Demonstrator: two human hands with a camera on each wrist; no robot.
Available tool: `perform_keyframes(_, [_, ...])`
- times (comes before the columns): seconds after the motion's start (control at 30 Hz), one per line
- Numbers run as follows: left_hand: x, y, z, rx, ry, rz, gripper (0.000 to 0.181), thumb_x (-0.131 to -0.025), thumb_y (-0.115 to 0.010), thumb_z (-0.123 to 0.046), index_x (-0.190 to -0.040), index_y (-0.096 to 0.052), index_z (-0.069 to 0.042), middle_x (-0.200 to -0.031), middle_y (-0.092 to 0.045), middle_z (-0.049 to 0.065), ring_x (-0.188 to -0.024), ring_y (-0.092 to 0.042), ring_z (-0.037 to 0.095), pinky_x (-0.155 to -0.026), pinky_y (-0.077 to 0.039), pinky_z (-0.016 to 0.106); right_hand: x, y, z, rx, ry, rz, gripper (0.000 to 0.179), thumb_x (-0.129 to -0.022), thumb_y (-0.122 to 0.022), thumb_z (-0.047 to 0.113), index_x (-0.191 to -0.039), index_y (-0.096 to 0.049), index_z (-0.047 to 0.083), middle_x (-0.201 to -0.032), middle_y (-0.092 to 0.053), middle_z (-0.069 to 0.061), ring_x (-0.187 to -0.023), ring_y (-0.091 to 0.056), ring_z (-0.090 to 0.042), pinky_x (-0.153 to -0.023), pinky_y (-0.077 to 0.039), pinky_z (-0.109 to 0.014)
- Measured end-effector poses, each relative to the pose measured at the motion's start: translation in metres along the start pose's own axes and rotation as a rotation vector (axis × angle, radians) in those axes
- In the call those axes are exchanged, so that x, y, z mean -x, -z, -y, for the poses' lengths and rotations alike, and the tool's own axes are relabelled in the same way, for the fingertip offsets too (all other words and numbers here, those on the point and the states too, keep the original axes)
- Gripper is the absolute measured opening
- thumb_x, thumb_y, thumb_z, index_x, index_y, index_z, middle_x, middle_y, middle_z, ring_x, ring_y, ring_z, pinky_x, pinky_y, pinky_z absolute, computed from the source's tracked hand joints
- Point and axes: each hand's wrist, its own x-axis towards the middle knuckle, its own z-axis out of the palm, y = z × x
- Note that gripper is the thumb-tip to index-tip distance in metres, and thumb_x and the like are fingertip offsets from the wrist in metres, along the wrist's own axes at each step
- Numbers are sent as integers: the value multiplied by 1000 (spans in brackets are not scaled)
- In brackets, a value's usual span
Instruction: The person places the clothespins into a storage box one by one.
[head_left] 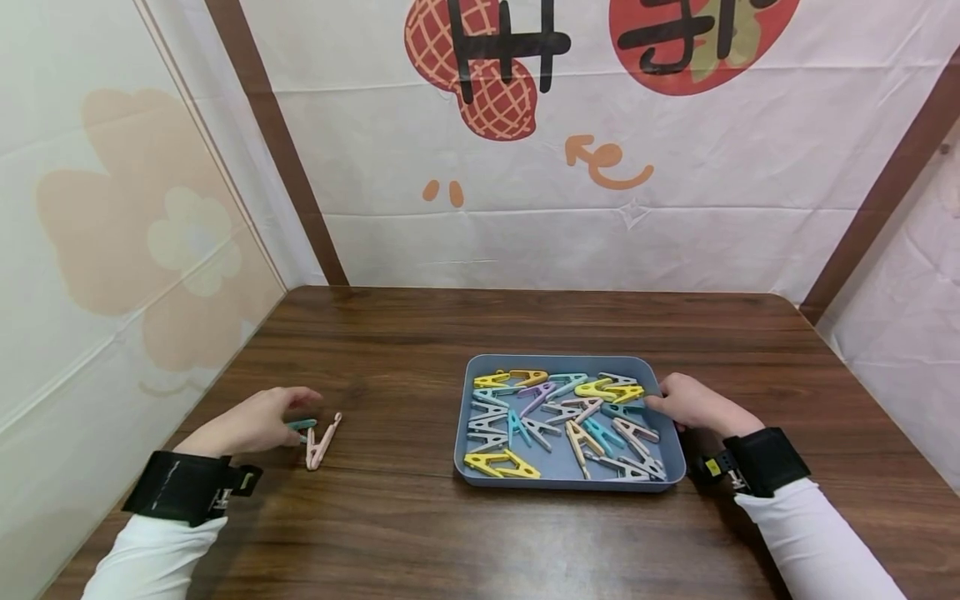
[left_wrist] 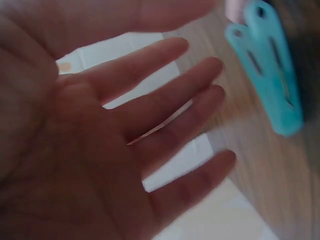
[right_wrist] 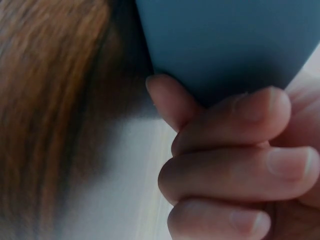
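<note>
My left hand [head_left: 251,423] is at the left of the table, its fingers spread and fairly straight in the left wrist view, with nothing in its palm. Just beyond its fingertips lies a teal clothespin [left_wrist: 275,70], partly hidden by the hand in the head view. A pale pink clothespin [head_left: 322,442] lies right beside the teal one. With curled fingers and thumb, my right hand [head_left: 701,404] grips the right wall of a shallow blue-grey tray [head_left: 570,485]. Inside the tray are several clothespins, among them a yellow one [head_left: 502,463] at the front left.
The brown wood-grain table [head_left: 390,533] runs back to a white printed curtain [head_left: 525,242]. Another printed sheet [head_left: 112,250] hangs along the left side. Bare wood lies between the pink clothespin and the tray.
</note>
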Motion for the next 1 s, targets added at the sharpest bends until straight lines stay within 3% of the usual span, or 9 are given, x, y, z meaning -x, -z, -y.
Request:
perform_keyframes(0.1, [5,-2,6,30,32,38,65,-71,-78,1,-129,-51,10,-121,-58,30,-111,-53,47,-83,-46,52,-1,1,0,8,-2,2,31,-98,-55,18,-70,-59,6,-50,-43,2,-44,-44,-11,-49,-36,-27])
perform_keyframes(0.23, [7,-6,9,33,28,21,69,-67,-80,2,-130,-51,11,-119,-59,29,-109,-55,46,-82,-46,50,-2,3,0,14,-2,3,30,-98,-55,19,-71,-61,6,-50,-44,2,-44,-44,-11,-49,-35,-26])
perform_keyframes(0.43, [5,-11,9,-22,39,-24,59,-69,-79,3,-122,-57,9,-107,-63,24,-102,-58,44,-80,-46,53,-2,4,-2,2,-12,12,28,-98,-54,19,-76,-64,5,-50,-42,2,-44,-44,-11,-50,-36,-27])
perform_keyframes(0.77, [3,-17,9,-55,19,-93,37,-68,-81,-4,-102,-66,-1,-89,-61,5,-81,-57,24,-71,-45,44,0,3,1,-9,-1,16,28,-98,-54,18,-75,-63,5,-50,-42,3,-44,-44,-10,-50,-36,-27])
perform_keyframes(0.9, [3,-20,11,-79,-5,-116,27,-69,-80,-5,-93,-67,-5,-84,-60,2,-77,-55,21,-70,-45,42,0,3,1,-6,-4,20,27,-98,-54,18,-76,-63,4,-50,-43,2,-44,-44,-11,-50,-36,-27])
perform_keyframes(1.0, [2,-20,12,-77,-2,-114,28,-70,-80,-7,-95,-68,-4,-87,-62,4,-80,-58,24,-71,-47,45,0,3,2,0,-14,19,26,-97,-55,19,-78,-64,3,-51,-44,2,-44,-45,-11,-50,-37,-27])
